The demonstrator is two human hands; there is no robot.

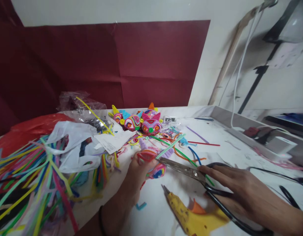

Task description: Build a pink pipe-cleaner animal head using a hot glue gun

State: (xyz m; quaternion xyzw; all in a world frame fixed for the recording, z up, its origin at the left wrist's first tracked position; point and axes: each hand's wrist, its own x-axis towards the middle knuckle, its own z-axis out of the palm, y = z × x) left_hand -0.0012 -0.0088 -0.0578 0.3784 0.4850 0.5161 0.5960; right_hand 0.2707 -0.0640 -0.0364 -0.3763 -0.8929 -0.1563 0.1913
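Observation:
My left hand [134,178] is closed on a colourful pipe-cleaner animal head [158,171] with a blue eye and purple fuzzy parts. A pale green pipe cleaner [171,146] sticks up to the right from beside the left thumb. With its fingers around the black handles, my right hand [235,188] holds a pair of scissors [184,168]. The blade tips point left and reach the base of the pale green pipe cleaner near the thumb. Whether the blades touch it I cannot tell. Below the scissors lies a yellow glue gun [190,216] with an orange trigger.
Several finished animal heads [151,126] stand at the back. On the left are bundled pipe cleaners [49,164], a white plastic bag [75,144], a red bag [40,126] and white paper [114,141]. A white charger [279,146] and cables are on the right.

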